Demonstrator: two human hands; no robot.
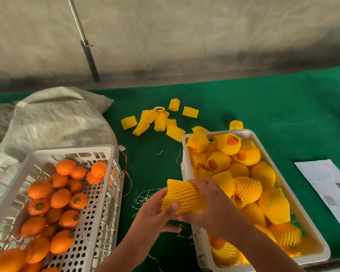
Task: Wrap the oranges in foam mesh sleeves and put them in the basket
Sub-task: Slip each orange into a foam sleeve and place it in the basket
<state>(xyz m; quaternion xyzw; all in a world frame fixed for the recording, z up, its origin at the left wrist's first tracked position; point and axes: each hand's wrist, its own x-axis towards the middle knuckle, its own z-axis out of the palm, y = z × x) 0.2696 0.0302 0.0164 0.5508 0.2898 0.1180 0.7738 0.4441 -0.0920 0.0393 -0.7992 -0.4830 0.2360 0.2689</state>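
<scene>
Both hands hold one orange inside a yellow foam mesh sleeve (pixel 183 196) above the green table, just left of the right basket. My left hand (pixel 155 211) grips its lower left side, thumb on the mesh. My right hand (pixel 208 203) wraps over its right end. The fruit itself is hidden by the sleeve. A white basket (pixel 314 242) on the right holds several sleeved oranges (pixel 247 189). A perforated white basket (pixel 98 209) on the left holds several bare oranges (pixel 60 198). Loose empty sleeves (pixel 159 121) lie on the cloth behind.
A pale woven sack (pixel 55 118) lies behind the left basket. A white paper sheet (pixel 330 187) sits at the right edge of the green cloth (pixel 263 107). A metal pole (pixel 86 46) leans against the back wall. Loose threads (pixel 143 197) lie between the baskets.
</scene>
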